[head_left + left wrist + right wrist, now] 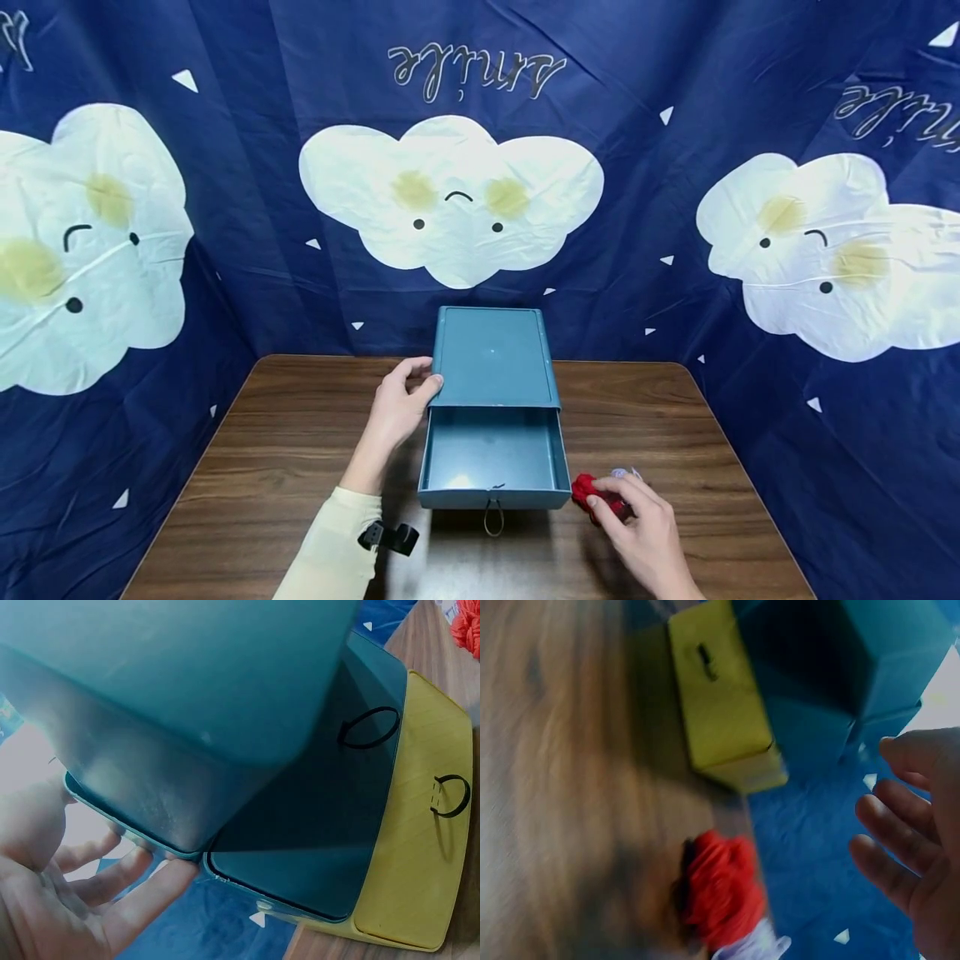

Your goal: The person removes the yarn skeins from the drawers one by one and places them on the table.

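Observation:
A drawer unit [491, 358] stands on the table with its top teal drawer [495, 499] pulled out; the inside shows bare in the head view. Below it, a teal drawer [300, 847] and a yellow drawer [416, 825] are closed, each with a black loop pull. My left hand [401, 400] rests against the unit's left side, fingers extended along the edge by the open drawer. To the right, my right hand [645, 525] is over a red bundle like yarn [585, 492]. In the right wrist view its fingers [900, 832] are loosely bent, apart from the bundle [726, 889].
A pale purple-white item [626, 473] lies beside the red bundle. The brown wooden table [300, 467] is bordered at the back and sides by a dark blue cloth [247, 250] with white clouds. A black strap [388, 537] is around the left wrist.

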### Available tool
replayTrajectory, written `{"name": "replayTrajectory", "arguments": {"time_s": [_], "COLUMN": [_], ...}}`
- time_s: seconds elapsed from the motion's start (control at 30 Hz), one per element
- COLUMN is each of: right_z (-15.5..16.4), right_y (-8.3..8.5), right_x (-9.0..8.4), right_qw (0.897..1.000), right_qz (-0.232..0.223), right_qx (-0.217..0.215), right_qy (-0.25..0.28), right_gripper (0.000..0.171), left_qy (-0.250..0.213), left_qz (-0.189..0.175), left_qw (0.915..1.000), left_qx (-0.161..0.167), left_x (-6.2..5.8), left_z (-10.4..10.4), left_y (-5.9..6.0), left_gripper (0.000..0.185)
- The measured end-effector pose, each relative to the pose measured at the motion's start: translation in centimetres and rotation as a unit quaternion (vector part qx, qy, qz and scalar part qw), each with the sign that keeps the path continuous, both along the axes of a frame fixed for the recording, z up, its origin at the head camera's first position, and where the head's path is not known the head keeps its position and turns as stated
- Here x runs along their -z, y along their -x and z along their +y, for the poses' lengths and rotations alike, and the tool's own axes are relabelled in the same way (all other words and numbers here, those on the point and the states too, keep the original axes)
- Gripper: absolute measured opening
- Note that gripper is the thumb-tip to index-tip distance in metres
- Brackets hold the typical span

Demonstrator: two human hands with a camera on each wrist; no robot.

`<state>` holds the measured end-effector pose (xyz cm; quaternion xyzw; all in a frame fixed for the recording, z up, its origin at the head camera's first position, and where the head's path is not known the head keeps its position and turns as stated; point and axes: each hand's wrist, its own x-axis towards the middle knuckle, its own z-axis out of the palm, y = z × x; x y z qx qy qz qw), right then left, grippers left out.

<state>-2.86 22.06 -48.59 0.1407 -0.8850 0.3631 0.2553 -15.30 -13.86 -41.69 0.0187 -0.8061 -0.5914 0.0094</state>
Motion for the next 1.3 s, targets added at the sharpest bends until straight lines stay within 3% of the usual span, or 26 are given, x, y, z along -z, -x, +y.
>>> {"name": "replayTrajectory", "arguments": {"time_s": [0.23, 0.53, 0.77, 0.93, 1.1, 1.3], "right_z": [-1.4, -2.5, -3.2, -3.5, -3.8, -4.3], "right_y": [-0.2, -1.3, -1.0, -1.2, -1.3, -1.9], "right_x": [-2.5, -3.8, -4.5, -4.9, -5.1, -5.0], "right_qw": [0.998, 0.996, 0.99, 0.991, 0.986, 0.98], "right_qz": [0.0, -0.013, 0.055, 0.034, 0.037, 0.007], "right_qx": [-0.05, -0.086, -0.118, -0.118, -0.146, -0.187], "right_qy": [0.022, 0.029, 0.049, 0.061, 0.068, 0.069], "right_gripper": [0.029, 0.026, 0.035, 0.035, 0.03, 0.029], "left_qy": [-0.009, -0.007, -0.002, -0.002, -0.001, -0.001], "left_qz": [-0.005, -0.013, -0.008, 0.0, -0.001, -0.004], "left_qw": [0.9999, 0.9999, 1.0, 1.0, 1.0, 1.0], "left_qx": [0.0, -0.003, -0.005, -0.003, -0.005, -0.005], "left_x": [0.1, 0.5, 0.2, 0.0, -0.1, 0.1], "left_z": [0.0, 0.1, 0.1, 0.1, 0.2, 0.2], "left_y": [0.0, -0.1, 0.1, 0.2, 0.2, 0.1], "left_gripper": [0.047, 0.046, 0.046, 0.046, 0.046, 0.046]}}
